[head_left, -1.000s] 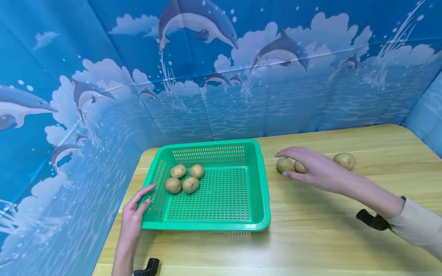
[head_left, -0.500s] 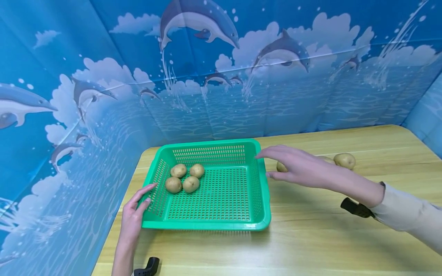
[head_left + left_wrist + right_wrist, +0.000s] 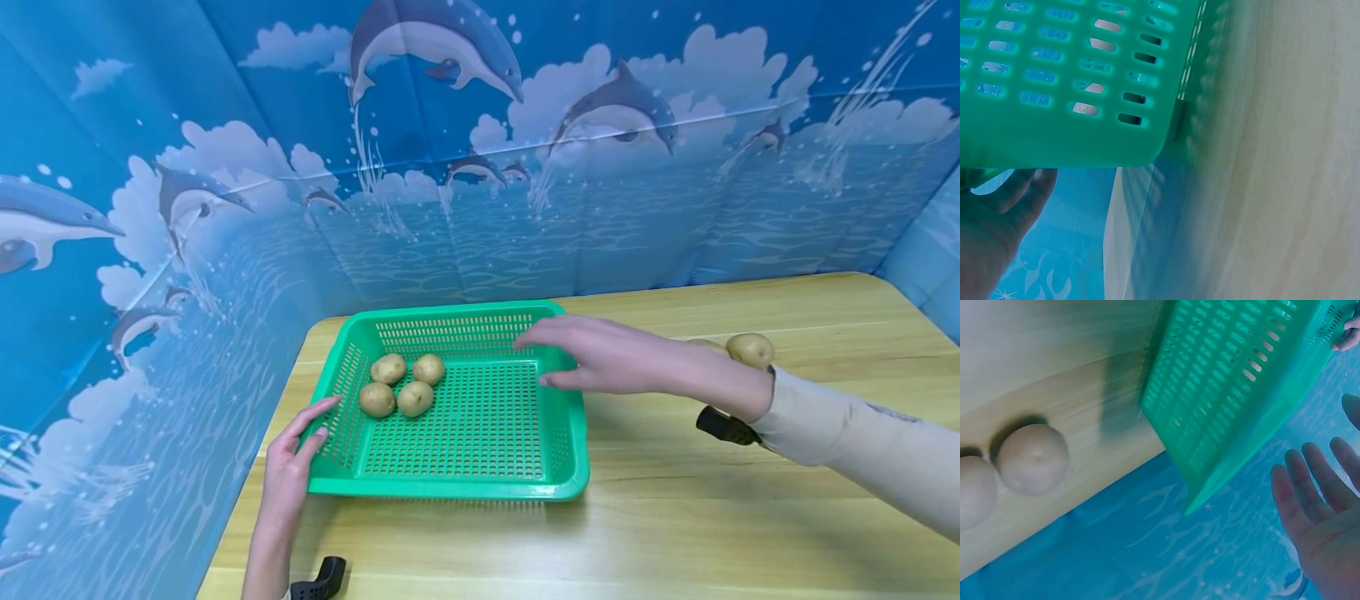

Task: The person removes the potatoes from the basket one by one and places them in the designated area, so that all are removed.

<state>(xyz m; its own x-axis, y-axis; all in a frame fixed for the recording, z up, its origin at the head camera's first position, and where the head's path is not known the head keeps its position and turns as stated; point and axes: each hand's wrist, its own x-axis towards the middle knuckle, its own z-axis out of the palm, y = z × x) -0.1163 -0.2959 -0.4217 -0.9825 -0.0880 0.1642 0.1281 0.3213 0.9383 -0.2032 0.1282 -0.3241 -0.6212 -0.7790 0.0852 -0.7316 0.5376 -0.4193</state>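
Fingers [image 3: 546, 334] of the right hand [image 3: 600, 358] are extended, gripping nothing, over the right side of the basket [image 3: 450, 489], lower centre; left hand [image 3: 288, 467] rests relaxed fingers on its left edge; likely light, slightly flexible; grasp opposite sides.

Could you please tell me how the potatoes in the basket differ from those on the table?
The basket potatoes sit inside the green basket; the table potatoes lie on the wooden table to its right. In the head view, four basket potatoes show whole, while the right arm partly hides the table potatoes. Both are rounded and yellowish-brown.
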